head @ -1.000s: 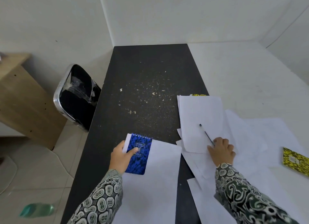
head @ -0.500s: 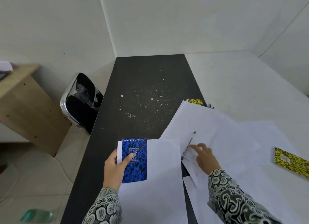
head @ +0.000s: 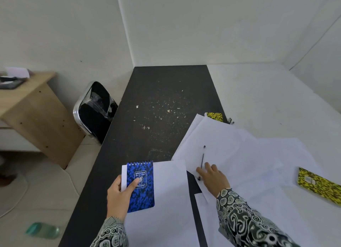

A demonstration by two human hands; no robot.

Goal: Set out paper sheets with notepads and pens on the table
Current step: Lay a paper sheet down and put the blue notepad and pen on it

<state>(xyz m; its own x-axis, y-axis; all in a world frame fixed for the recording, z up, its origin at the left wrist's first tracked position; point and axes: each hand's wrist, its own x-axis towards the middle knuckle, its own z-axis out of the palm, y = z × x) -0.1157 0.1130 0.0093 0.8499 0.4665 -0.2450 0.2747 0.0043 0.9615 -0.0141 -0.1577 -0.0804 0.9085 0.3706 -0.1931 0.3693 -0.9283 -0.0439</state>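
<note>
A blue spiral notepad (head: 140, 186) lies on the left edge of a white sheet (head: 166, 206) at the near end of the black table (head: 162, 91). My left hand (head: 119, 198) grips the notepad and the sheet's edge, thumb on the cover. A dark pen (head: 202, 160) lies on a tilted white sheet (head: 217, 141) that tops a loose pile of sheets. My right hand (head: 214, 178) has its fingertips over the pen's near end, pressing it onto that sheet.
One yellow patterned notepad (head: 215, 116) peeks out behind the pile, and another (head: 319, 186) lies on paper at the right. The white table (head: 267, 91) adjoins the black one. A black chair (head: 96, 110), a wooden desk (head: 31, 114) and a green bottle (head: 43, 230) are at the left.
My right hand has swung the top sheet and pen clockwise and toward the blue notepad. My left hand straightened the notepad and its sheet. The view tilted down slightly.
</note>
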